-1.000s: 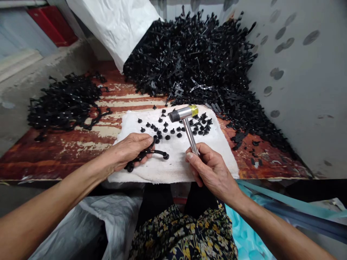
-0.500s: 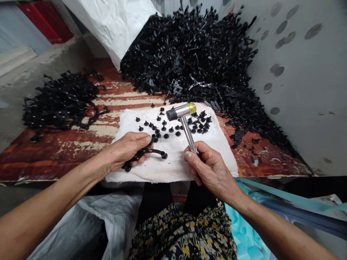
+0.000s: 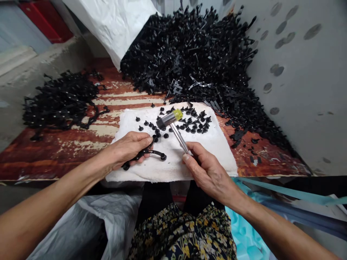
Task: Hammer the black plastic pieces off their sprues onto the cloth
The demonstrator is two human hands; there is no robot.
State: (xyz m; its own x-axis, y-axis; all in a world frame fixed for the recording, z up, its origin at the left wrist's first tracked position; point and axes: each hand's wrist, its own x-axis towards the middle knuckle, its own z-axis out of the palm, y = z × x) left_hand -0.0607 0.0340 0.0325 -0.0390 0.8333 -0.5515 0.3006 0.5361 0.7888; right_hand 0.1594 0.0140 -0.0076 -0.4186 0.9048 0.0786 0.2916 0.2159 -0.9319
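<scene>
My left hand (image 3: 127,150) is shut on a black plastic runner (image 3: 151,154) with a round-headed stud at its end, and the strip's far end rests near the white cloth (image 3: 173,169). My right hand (image 3: 208,169) grips the steel handle of a small hammer (image 3: 177,133). Its metal head, with a black face and a yellow face (image 3: 169,119), is tilted above the cloth. Below the head lie several loose black studs (image 3: 189,125). The hammer's face hides whatever is directly beneath it.
The cloth lies on a worn red-painted wooden board (image 3: 54,157). A large heap of black plastic runners (image 3: 189,61) rises behind it against a grey wall (image 3: 298,72), with a smaller heap (image 3: 59,101) to the left. A white sack (image 3: 108,25) stands behind; a plastic sack (image 3: 78,227) lies below.
The hammer has swung left and down over the cloth, and its head now tilts toward the left. My right hand has shifted slightly left. My left hand and the runner stay almost still.
</scene>
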